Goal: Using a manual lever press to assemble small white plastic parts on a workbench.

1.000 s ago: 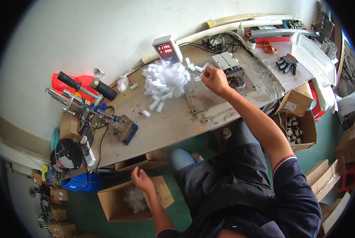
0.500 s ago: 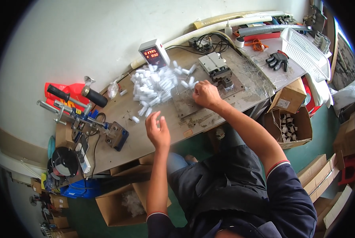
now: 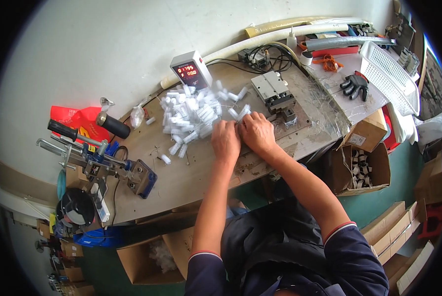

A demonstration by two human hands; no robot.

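Note:
My left hand and my right hand rest side by side on the wooden workbench, fingers curled and touching each other at the near edge of a pile of small white ribbed plastic parts. Something small and white shows between the fingertips, but the fingers hide what each hand holds. A grey metal fixture sits just beyond my right hand.
A small counter box with a red display stands behind the pile. A blue and metal hand tool lies at the left. A black glove and white basket are at the right. Open cardboard boxes stand on the floor.
My left hand rose from the cardboard box on the floor to the bench and joined my right hand, which drew back from the pile toward me.

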